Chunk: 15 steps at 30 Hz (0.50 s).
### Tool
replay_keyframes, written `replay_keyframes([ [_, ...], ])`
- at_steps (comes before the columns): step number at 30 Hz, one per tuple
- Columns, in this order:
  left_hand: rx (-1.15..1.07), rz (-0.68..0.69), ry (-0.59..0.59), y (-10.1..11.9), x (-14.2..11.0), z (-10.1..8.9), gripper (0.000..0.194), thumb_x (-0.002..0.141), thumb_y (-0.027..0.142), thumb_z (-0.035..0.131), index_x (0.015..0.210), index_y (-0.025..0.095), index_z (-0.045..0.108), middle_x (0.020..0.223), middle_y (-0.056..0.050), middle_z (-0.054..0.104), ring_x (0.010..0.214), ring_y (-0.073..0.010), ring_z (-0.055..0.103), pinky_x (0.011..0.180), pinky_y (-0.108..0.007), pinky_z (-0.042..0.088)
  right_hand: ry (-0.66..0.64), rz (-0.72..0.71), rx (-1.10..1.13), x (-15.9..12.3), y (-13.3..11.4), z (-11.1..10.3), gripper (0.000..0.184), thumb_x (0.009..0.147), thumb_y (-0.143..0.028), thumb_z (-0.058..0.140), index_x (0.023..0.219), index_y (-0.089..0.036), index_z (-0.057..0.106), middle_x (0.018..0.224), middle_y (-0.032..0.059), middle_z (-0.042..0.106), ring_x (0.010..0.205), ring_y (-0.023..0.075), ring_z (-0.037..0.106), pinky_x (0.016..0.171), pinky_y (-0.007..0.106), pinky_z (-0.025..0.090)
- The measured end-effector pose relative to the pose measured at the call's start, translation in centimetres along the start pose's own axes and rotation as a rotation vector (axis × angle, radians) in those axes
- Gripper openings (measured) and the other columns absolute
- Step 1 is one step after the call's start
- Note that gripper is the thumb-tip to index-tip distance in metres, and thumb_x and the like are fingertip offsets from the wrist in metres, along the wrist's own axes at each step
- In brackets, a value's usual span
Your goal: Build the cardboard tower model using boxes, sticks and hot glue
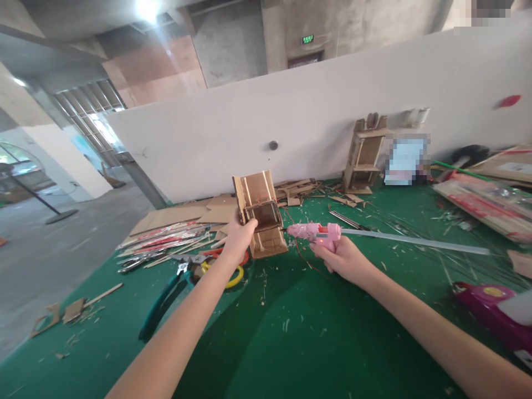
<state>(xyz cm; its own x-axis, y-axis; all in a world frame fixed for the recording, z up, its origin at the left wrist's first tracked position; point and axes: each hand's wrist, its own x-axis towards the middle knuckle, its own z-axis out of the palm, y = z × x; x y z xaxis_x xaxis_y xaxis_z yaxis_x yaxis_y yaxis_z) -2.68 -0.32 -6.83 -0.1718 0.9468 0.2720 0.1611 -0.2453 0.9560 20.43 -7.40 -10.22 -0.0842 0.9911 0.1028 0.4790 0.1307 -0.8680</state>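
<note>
My left hand (239, 238) grips the left side of a small cardboard model (261, 213) that stands upright on the green table (291, 332). My right hand (343, 257) is wrapped round the handle of a pink hot glue gun (316, 234). The gun's nozzle points left and touches the model's right side. A long clear glue stick (415, 241) sticks out of the back of the gun to the right.
Pliers (166, 293), scissors and a yellow ring lie left of my left arm, beside flat cardboard sheets (174, 219). A second cardboard model (363, 158) stands against the white wall. A magenta tool (494, 310) and packaged material (482, 202) lie at the right.
</note>
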Motion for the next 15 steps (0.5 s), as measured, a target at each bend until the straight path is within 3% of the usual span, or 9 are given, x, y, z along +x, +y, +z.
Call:
replay_keyframes([
  [6, -0.034, 0.018, -0.023, -0.87, 0.39, -0.16, 0.037, 0.065, 0.021, 0.057, 0.102, 0.018, 0.058, 0.092, -0.004, 0.068, 0.086, -0.0209, 0.062, 0.079, -0.034, 0.049, -0.006, -0.012, -0.007, -0.01, 0.11, -0.01, 0.041, 0.084, -0.05, 0.048, 0.054, -0.022, 0.04, 0.042, -0.0036, 0.044, 0.042, 0.0112, 0.043, 0.045, 0.026, 0.035],
  [15, 0.0, 0.016, 0.003, -0.45, 0.23, -0.05, 0.037, 0.065, 0.02, 0.057, 0.102, 0.018, 0.059, 0.087, -0.003, 0.067, 0.082, -0.0206, 0.062, 0.077, -0.033, 0.048, -0.012, -0.013, -0.017, 0.17, 0.43, 0.19, 0.041, 0.084, -0.05, 0.048, 0.055, -0.022, 0.04, 0.043, -0.0037, 0.042, 0.041, 0.0107, 0.04, 0.044, 0.026, 0.033],
])
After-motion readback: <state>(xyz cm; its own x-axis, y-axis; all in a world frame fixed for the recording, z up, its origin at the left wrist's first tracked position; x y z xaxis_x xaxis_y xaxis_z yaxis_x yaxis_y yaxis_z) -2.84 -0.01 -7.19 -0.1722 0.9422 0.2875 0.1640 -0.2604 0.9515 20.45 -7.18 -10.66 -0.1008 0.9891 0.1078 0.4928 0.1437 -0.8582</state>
